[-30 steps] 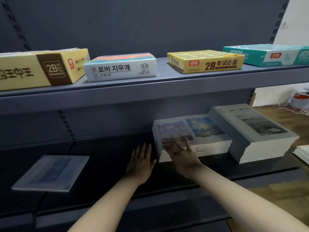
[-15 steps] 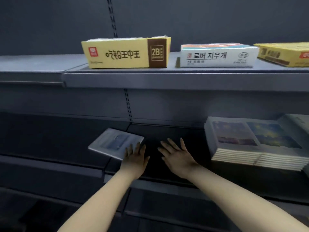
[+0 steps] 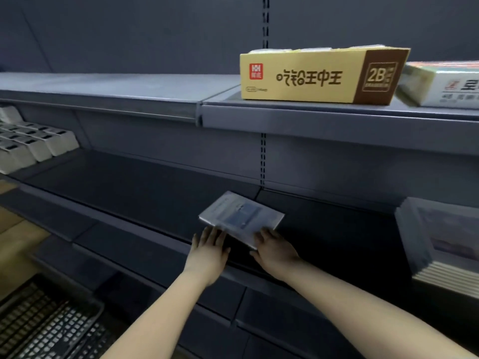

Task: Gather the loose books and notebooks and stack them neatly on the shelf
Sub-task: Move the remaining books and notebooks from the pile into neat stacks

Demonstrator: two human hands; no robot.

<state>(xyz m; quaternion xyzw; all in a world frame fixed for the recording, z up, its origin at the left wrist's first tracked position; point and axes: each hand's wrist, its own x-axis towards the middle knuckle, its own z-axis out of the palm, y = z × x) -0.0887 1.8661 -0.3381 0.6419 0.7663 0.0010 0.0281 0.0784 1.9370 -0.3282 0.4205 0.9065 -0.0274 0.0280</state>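
My left hand (image 3: 208, 248) flat, fingers straight, tips touching near edge of loose book (image 3: 241, 216). My right hand (image 3: 274, 251) flat too, fingers on book's near right corner. Book lies on dark shelf (image 3: 142, 187), well apart from book stack (image 3: 440, 244) at right.

Shelf (image 3: 145, 187) offers room between white boxes (image 3: 39, 149) and book stack (image 3: 440, 244), save one notebook (image 3: 241, 216).

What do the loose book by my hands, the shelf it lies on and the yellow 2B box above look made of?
Loose book: paper with a glossy cover, possibly plastic-wrapped, since it catches a pale sheen. Shelf: probably painted sheet metal in matte grey, going by the folded front lip and the slotted upright behind. Yellow 2B box: printed cardboard, with folded, slightly creased edges.
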